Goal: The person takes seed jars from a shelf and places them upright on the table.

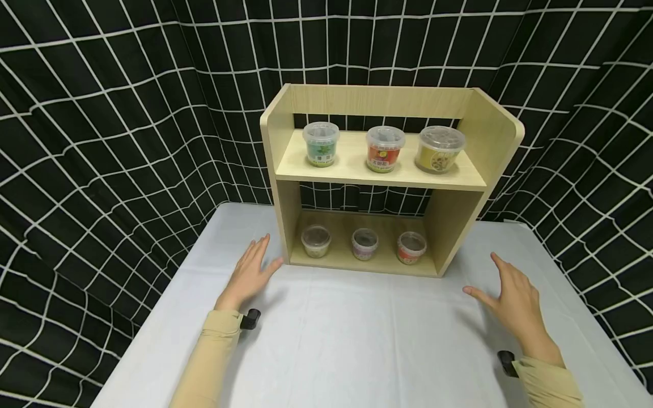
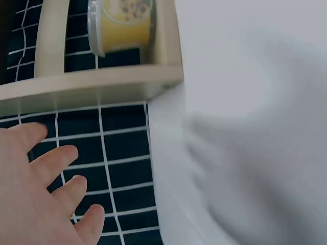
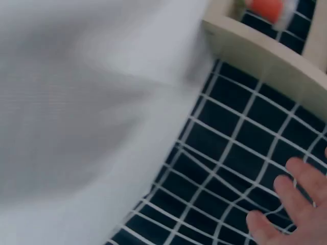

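My left hand (image 1: 247, 275) hovers over the table beside the left side of a wooden two-tier shelf (image 1: 380, 182), fingers extended and thumb spread. To the right of the shelf my right hand (image 1: 517, 300) is likewise held out with thumb apart. Neither hand touches anything. On the upper tier stand lidded plastic tubs: a green one (image 1: 321, 152), a red one (image 1: 383, 157) and a wider yellow one (image 1: 437, 158). The lower tier carries a pale yellow tub (image 1: 316, 248), a purple tub (image 1: 364, 251) and a red-orange tub (image 1: 408, 255).
A white cloth (image 1: 352, 340) covers the table under the shelf and both arms. Black fabric with a white grid (image 1: 122, 130) hangs behind and along both sides. Each wrist wears a small black device, such as the left wrist camera (image 1: 250, 319).
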Demonstrator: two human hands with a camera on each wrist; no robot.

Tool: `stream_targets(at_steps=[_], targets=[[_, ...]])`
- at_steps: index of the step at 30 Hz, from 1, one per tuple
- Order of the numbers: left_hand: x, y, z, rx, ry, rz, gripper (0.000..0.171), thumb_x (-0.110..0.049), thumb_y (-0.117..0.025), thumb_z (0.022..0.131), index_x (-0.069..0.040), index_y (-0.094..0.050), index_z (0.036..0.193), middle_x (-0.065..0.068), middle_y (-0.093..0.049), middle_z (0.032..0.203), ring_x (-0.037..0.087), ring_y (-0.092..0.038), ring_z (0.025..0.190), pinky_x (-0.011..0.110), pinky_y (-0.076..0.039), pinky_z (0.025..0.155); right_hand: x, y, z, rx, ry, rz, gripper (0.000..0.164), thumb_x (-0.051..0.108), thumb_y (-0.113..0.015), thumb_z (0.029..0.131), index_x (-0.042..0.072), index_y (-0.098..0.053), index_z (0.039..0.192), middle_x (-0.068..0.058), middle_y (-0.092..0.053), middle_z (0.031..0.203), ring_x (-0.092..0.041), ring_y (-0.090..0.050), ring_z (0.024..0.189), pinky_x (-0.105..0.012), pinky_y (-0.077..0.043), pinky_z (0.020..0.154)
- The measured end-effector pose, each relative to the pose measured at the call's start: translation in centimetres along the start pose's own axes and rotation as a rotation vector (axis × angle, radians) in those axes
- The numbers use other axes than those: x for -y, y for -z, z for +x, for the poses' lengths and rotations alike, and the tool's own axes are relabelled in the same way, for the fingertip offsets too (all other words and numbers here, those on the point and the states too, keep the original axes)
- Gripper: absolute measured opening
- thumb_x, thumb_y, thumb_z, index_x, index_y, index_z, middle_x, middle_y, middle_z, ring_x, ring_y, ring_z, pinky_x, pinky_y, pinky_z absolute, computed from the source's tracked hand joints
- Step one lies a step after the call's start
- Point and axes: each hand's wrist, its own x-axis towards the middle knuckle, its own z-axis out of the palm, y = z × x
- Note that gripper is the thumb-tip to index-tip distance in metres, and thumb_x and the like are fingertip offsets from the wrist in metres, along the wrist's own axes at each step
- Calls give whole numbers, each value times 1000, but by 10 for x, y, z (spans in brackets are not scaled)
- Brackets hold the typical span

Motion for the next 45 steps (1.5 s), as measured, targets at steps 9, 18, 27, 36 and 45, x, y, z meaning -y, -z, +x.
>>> stream_targets(at_steps=[9,18,27,36,45], targets=[[-18,-10,25,-9,28,-287,67,-52,-37,87,-31,-1,138,4,-14,142,27,-14,126,53,-17,97,28,25,12,-65,83,90,93,42,-76,60,15,-29,135,-21,-36,128,-42,-28,116,-64,-18,85],[-32,-22,37,-88,79,-460,70,-52,-36,87,-24,0,139,7,-12,141,26,-15,126,50,-17,98,56,46,26,-167,176,120,93,35,-80,55,12,-35,132,-19,-38,127,-40,-32,112,-60,-25,79],[-30,-29,40,-42,170,-708,71,-58,-26,86,-18,-1,139,14,-15,140,25,-17,126,41,-17,101,85,63,51,-311,325,210,91,45,-76,57,7,-37,130,-15,-40,127,-32,-34,114,-44,-26,95],[-28,-35,44,-16,224,-761,73,-62,-21,85,-17,-4,139,10,-10,142,25,-11,127,44,-14,101,118,79,84,-398,372,303,87,52,-69,60,6,-40,128,-12,-40,126,-27,-32,117,-39,-26,97],[-28,-40,45,-8,209,-793,72,-61,-23,85,-16,-6,139,8,-10,142,23,-9,127,43,-12,102,140,90,125,-421,305,363,82,21,-80,61,10,-36,129,-8,-32,132,-15,-25,122,-35,-23,99]])
